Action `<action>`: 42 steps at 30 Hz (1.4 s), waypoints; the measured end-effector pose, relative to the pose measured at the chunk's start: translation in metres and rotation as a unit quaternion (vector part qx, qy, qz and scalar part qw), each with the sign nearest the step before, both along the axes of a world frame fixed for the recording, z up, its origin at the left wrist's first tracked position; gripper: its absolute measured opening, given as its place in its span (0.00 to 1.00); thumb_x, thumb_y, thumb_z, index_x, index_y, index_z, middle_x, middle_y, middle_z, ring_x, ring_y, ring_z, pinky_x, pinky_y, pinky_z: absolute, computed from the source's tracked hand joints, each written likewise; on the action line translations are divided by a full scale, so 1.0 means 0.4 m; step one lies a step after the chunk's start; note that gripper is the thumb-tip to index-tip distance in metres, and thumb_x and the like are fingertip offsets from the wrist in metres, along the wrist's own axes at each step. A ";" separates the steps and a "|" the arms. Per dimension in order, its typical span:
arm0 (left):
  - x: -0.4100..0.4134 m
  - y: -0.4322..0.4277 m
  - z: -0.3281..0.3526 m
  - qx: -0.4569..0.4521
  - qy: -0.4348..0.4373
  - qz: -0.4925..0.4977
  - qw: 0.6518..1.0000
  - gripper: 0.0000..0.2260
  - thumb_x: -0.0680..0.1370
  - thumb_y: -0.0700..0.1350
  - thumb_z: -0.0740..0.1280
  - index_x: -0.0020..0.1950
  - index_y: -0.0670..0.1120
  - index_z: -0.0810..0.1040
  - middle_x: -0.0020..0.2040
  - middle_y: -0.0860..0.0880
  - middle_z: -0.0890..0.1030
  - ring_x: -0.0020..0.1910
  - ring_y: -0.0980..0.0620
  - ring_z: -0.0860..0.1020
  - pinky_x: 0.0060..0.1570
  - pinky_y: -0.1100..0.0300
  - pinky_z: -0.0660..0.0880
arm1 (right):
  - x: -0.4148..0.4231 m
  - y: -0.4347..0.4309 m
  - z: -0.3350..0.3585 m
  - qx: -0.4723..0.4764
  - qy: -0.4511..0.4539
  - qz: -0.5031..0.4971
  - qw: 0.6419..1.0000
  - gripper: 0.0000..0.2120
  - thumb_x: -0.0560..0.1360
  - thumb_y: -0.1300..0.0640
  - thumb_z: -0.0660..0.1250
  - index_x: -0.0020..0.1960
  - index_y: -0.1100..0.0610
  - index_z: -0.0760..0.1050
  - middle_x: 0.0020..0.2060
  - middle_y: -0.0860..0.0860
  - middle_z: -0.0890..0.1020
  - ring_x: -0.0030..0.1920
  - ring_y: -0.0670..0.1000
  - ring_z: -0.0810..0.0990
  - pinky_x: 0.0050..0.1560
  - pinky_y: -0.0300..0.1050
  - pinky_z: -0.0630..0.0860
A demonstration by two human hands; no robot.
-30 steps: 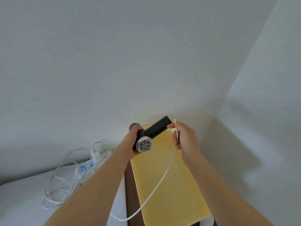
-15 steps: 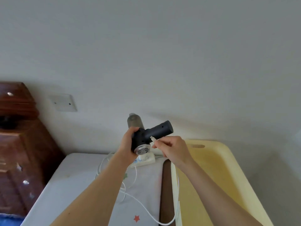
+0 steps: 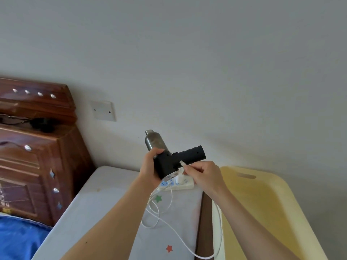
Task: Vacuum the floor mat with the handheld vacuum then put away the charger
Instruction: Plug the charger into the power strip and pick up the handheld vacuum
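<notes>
My left hand grips the black body of the handheld vacuum, whose metal dust cup points up and whose black handle sticks out to the right. Between thumb and fingers my right hand pinches the white plug of the charger cable, its tip right at the vacuum's body under the handle. From my right hand the cable loops down and runs back to a white adapter in the power strip on the white surface below.
A white cloth-covered surface with star prints lies below my arms. At the right is a yellow plastic panel, at the left a dark wooden cabinet. A wall plate sits on the grey wall. Blue fabric shows bottom left.
The view swung left and down, bringing the cabinet and white surface into sight. My right hand brought the cable's plug from beside the handle to the vacuum's body.
</notes>
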State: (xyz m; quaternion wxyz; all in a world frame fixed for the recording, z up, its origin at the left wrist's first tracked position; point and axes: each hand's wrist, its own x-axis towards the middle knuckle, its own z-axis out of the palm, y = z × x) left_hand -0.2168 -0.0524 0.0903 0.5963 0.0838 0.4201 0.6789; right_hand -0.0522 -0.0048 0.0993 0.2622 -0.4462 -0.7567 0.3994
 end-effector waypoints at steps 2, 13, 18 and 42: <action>-0.003 -0.005 -0.001 0.005 -0.002 -0.002 1.000 0.08 0.72 0.42 0.63 0.47 0.39 0.74 0.47 0.40 0.81 0.43 0.41 0.79 0.44 0.49 0.76 | 0.002 -0.001 0.001 -0.004 0.007 -0.001 1.000 0.12 0.75 0.48 0.69 0.35 0.50 0.84 0.26 0.49 0.79 0.28 0.44 0.73 0.37 0.42 0.70; -0.012 -0.015 -0.006 -0.116 -0.049 -0.021 0.992 0.12 0.72 0.48 0.68 0.47 0.42 0.71 0.36 0.43 0.74 0.32 0.47 0.74 0.30 0.60 0.76 | 0.018 0.021 0.018 -0.079 0.106 -0.111 0.985 0.13 0.74 0.43 0.70 0.53 0.49 0.76 0.30 0.47 0.73 0.31 0.46 0.72 0.35 0.39 0.68; -0.010 -0.021 -0.013 -0.135 -0.079 -0.043 0.987 0.12 0.72 0.47 0.69 0.46 0.40 0.71 0.39 0.41 0.75 0.35 0.45 0.75 0.33 0.58 0.79 | 0.018 0.025 0.039 -0.132 0.128 -0.055 0.981 0.13 0.75 0.47 0.70 0.50 0.56 0.80 0.25 0.48 0.70 0.23 0.44 0.65 0.23 0.33 0.62; -0.096 -0.041 -0.043 -0.002 0.103 -0.097 0.990 0.26 0.71 0.20 0.60 0.60 0.45 0.76 0.60 0.39 0.78 0.59 0.37 0.77 0.58 0.40 0.75 | -0.038 0.050 0.014 -0.206 0.139 -0.054 0.967 0.11 0.79 0.55 0.66 0.59 0.59 0.75 0.42 0.57 0.80 0.36 0.49 0.79 0.44 0.45 0.81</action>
